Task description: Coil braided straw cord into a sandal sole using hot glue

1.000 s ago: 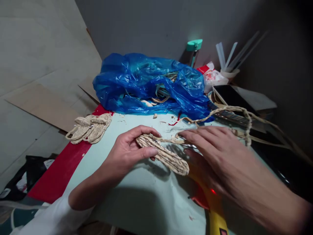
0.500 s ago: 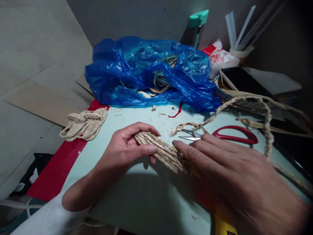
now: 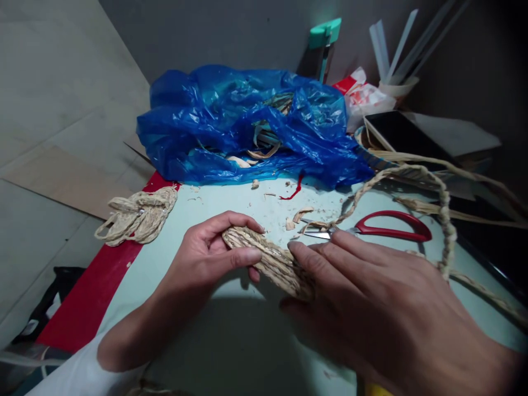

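Observation:
My left hand (image 3: 218, 247) pinches one end of a coiled bundle of braided straw cord (image 3: 272, 261), thumb on top and fingers behind. At the bundle's other end is my right hand (image 3: 371, 297), its fingers along the upper side and its thumb below, closed around it. The right palm hides that end. Just beyond the right fingers lie red-handled scissors (image 3: 391, 225), their blades partly under a length of twisted straw cord (image 3: 445, 220) that loops up and round to the right.
A crumpled blue plastic bag (image 3: 247, 126) with dry fibres spreads across the back. Another bundle of straw cord (image 3: 140, 214) rests on the table's red left edge (image 3: 91, 286). A dark-screened tablet (image 3: 404, 137) and a cup of clear strips (image 3: 398, 88) stand back right.
My right hand has closed further around the bundle, its thumb now showing underneath. The loose cord's end has shifted over the scissor blades. The whole view has shifted slightly.

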Demonstrator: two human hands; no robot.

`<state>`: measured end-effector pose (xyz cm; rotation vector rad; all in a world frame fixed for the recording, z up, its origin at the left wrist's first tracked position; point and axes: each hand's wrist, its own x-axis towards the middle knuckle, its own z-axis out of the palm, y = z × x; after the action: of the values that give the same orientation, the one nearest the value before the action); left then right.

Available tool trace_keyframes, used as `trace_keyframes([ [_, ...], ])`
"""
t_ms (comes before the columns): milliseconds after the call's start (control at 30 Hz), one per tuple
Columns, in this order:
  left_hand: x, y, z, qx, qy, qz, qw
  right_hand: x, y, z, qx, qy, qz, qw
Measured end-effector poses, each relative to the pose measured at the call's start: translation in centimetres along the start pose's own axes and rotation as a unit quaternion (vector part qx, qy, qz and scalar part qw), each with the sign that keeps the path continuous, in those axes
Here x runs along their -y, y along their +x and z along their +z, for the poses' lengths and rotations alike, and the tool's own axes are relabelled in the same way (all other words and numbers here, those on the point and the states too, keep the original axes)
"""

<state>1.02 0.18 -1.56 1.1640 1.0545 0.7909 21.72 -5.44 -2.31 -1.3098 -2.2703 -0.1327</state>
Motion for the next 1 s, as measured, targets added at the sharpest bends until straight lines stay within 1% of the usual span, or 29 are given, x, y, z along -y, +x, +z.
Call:
trace_keyframes([
  [100, 0.1, 0.0, 0.2, 0.007, -0.015, -0.008, 1.0, 0.1, -0.2, 0.5, -0.037, -0.04, -0.012, 0.998],
  [200, 0.1, 0.1, -0.1, 0.048, -0.013, -0.011, 0.999, -0.1, -0.6, 0.6, -0.057, 0.002, -0.025, 0.998],
  [300, -0.2, 0.0, -0.6, 0.057, 0.012, -0.008, 0.998, -0.5, -0.8, 0.4, -0.058, 0.053, -0.036, 0.996],
  [367, -0.5, -0.1, -0.9, 0.045, 0.052, 0.029, 0.997, -0.7, -0.8, 0.2, -0.053, 0.071, -0.036, 0.995],
  [400, -0.5, -0.2, -1.0, 0.039, 0.089, 0.069, 0.993, -0.7, -0.8, 0.1, -0.05, 0.075, -0.034, 0.995],
  [433, -0.6, -0.3, -1.0, 0.035, 0.139, 0.119, 0.982, -0.8, -0.8, 0.1, -0.048, 0.077, -0.032, 0.995],
  [467, -0.5, -0.3, -1.1, 0.033, 0.197, 0.172, 0.965, -0.8, -0.7, 0.0, -0.049, 0.078, -0.028, 0.995],
  [533, -0.4, -0.4, -1.1, 0.037, 0.308, 0.267, 0.912, -0.7, -0.7, 0.0, -0.051, 0.082, -0.026, 0.995],
  [600, -0.2, -0.4, -1.1, 0.047, 0.376, 0.325, 0.866, -0.6, -0.6, 0.0, -0.048, 0.087, -0.027, 0.995],
  [633, -0.1, -0.3, -1.0, 0.05, 0.391, 0.342, 0.853, -0.5, -0.5, -0.1, -0.044, 0.093, -0.028, 0.994],
  [700, 0.1, -0.2, -1.0, 0.049, 0.398, 0.366, 0.84, -0.5, -0.5, -0.1, -0.034, 0.105, -0.025, 0.994],
  [767, 0.1, 0.0, -0.9, 0.044, 0.398, 0.376, 0.835, -0.5, -0.5, -0.2, -0.02, 0.114, -0.019, 0.993],
  [933, 0.3, 0.1, -0.5, 0.033, 0.405, 0.374, 0.833, -0.4, -0.7, 0.1, 0.0, 0.095, -0.008, 0.995],
  [1000, 0.5, 0.1, -0.4, 0.039, 0.416, 0.378, 0.826, -0.3, -0.7, 0.4, -0.009, 0.088, 0.001, 0.996],
])
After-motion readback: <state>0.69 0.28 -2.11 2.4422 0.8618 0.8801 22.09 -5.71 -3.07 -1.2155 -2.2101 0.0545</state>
